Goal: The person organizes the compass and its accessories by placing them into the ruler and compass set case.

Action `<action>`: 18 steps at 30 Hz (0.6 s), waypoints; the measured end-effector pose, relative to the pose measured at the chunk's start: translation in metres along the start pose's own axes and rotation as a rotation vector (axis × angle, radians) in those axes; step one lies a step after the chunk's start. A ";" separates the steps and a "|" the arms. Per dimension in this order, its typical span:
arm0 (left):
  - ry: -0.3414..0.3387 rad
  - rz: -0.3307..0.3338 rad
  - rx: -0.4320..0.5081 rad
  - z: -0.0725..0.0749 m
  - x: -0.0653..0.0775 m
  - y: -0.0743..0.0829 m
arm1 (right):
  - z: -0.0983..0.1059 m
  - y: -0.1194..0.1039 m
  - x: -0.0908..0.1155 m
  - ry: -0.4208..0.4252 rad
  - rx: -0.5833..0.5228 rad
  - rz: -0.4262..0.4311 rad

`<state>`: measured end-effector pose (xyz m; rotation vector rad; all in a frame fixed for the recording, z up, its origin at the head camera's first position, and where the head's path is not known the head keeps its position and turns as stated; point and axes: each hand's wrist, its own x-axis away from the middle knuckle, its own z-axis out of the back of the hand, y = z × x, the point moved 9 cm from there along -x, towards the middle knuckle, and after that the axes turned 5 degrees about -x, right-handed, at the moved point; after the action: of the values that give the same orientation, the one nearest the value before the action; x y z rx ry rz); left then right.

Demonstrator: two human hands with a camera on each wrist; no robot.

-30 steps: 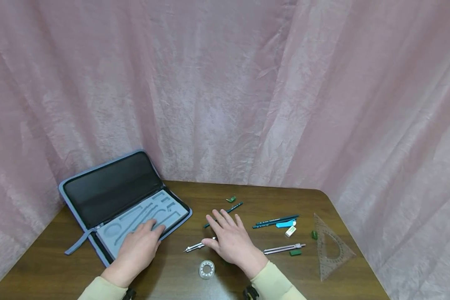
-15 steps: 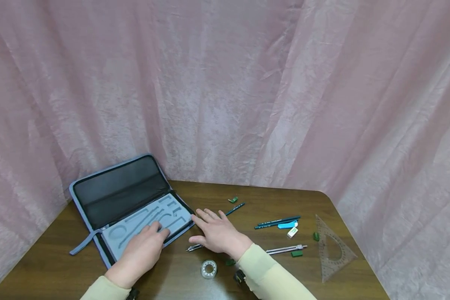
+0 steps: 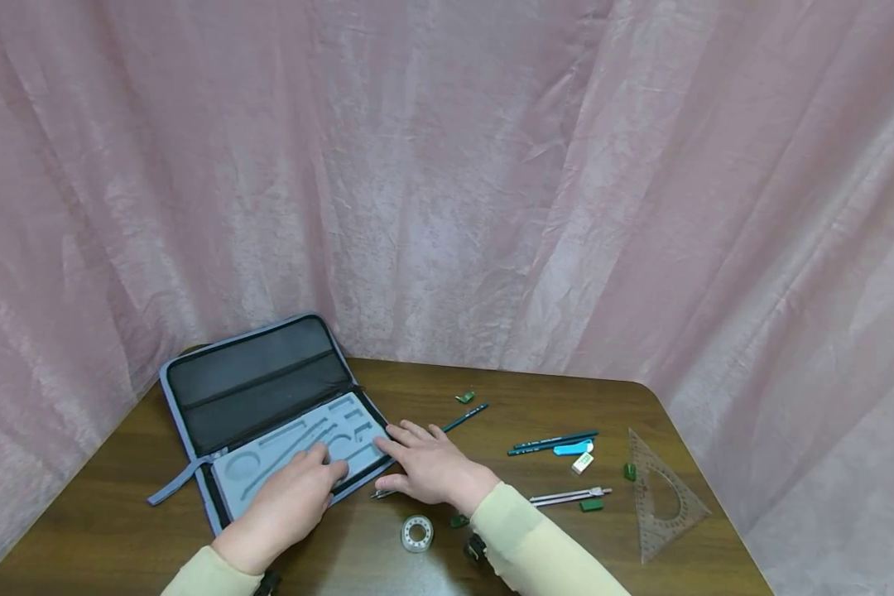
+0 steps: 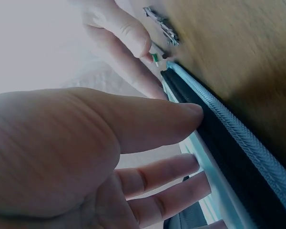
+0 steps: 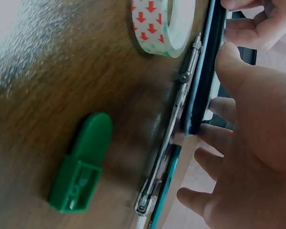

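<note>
A blue zip case (image 3: 261, 382) lies open at the left of the table, its black-lined lid leaning back. The tray (image 3: 353, 422) inside is pale, with shaped hollows. My left hand (image 3: 286, 497) rests over the tray's near side; in the left wrist view its thumb (image 4: 162, 119) lies at the case's zipped edge. My right hand (image 3: 435, 468) touches the case's right corner with fairly straight fingers. Beneath it a metal compass (image 5: 174, 112) lies beside the case, mostly hidden in the head view, along with part of a teal pencil (image 3: 468, 415).
A roll of tape (image 3: 417, 534) and a green plastic piece (image 5: 78, 167) lie nearer me. Rightward are two dark pencils (image 3: 551, 442), a blue item (image 3: 572, 448), an eraser (image 3: 582, 463), a second metal compass (image 3: 562, 498) and a clear set square (image 3: 663, 513). A pink curtain (image 3: 447, 207) hangs behind.
The open case has slid right, and its lid shows more of its lining. My right hand has moved left from above the pencil to the case's corner; my left hand has shifted right with it.
</note>
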<state>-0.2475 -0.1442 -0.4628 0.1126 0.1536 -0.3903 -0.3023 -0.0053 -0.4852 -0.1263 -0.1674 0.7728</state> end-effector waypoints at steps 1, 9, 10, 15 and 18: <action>-0.007 -0.001 0.003 0.000 0.000 0.001 | 0.001 -0.001 0.001 0.005 0.000 0.005; -0.050 -0.020 0.010 -0.002 -0.001 0.013 | 0.015 -0.012 0.003 0.058 0.018 0.071; -0.054 -0.021 0.008 -0.002 -0.001 0.014 | 0.015 -0.013 0.004 0.054 0.016 0.085; -0.071 -0.030 -0.003 -0.004 -0.001 0.018 | 0.010 -0.014 0.010 0.027 -0.023 0.126; -0.078 -0.042 -0.001 -0.004 -0.001 0.021 | 0.011 -0.013 0.014 0.032 -0.034 0.124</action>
<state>-0.2406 -0.1240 -0.4649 0.0937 0.0792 -0.4357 -0.2861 -0.0037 -0.4707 -0.1823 -0.1433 0.8914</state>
